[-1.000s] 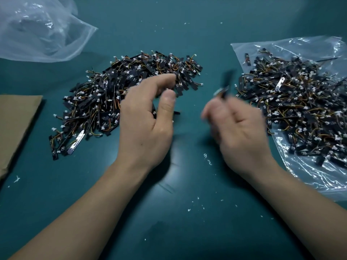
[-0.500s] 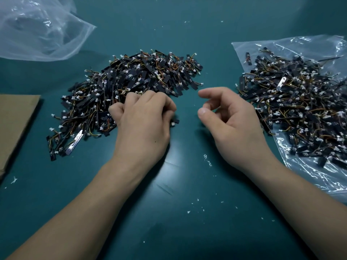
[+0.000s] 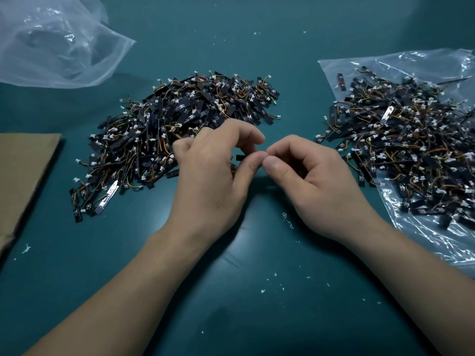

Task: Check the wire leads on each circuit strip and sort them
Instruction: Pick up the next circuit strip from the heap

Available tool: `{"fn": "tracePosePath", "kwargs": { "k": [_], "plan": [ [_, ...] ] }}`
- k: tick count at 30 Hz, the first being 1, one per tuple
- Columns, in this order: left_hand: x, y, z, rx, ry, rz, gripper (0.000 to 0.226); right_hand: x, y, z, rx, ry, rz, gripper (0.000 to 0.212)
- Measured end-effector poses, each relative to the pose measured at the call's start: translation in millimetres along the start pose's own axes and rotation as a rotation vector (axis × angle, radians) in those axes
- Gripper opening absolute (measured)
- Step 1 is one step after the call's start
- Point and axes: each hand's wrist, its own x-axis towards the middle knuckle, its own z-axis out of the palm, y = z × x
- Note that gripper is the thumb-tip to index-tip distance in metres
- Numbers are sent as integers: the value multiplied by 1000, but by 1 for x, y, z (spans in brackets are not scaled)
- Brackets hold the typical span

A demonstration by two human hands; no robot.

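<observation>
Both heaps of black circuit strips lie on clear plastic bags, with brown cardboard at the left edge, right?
No: in the head view only the right heap of black circuit strips sits on a clear plastic bag; the middle heap lies on the bare teal table.

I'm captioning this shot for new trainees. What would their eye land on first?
Two dark heaps of circuit strips with white connectors and orange wires stand out. The left pile lies bare on the green table, and the right pile sits on a clear plastic bag. Between them, the left hand and right hand meet fingertip to fingertip at centre; whether they pinch anything cannot be seen.
</observation>
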Motion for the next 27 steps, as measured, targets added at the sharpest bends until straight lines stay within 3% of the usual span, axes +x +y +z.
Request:
{"fn": "tracePosePath", "kwargs": {
  "k": [3, 7, 9, 14, 18, 27],
  "plan": [
    [1, 0, -1, -186, -19, -28, 17, 0, -2, -2, 110, 6, -28, 10],
    [2, 2, -2, -229, -41, -71, 8, 1, -2, -4, 148, 92, -48, 15],
    [1, 3, -2, -234, -25, -88, 16, 1, -1, -5, 139, 106, -47, 17],
    [-1, 9, -1, -257, -48, -97, 17, 2, -1, -3, 177, 4, 4, 16],
    [1, 8, -3, -302, -84, -108, 18, 1, -3, -3, 145, -62, -22, 31],
    [-1, 11, -2, -332, -128, -101, 19, -4, -1, -9, 235, -85, -18, 38]
  ]
}}
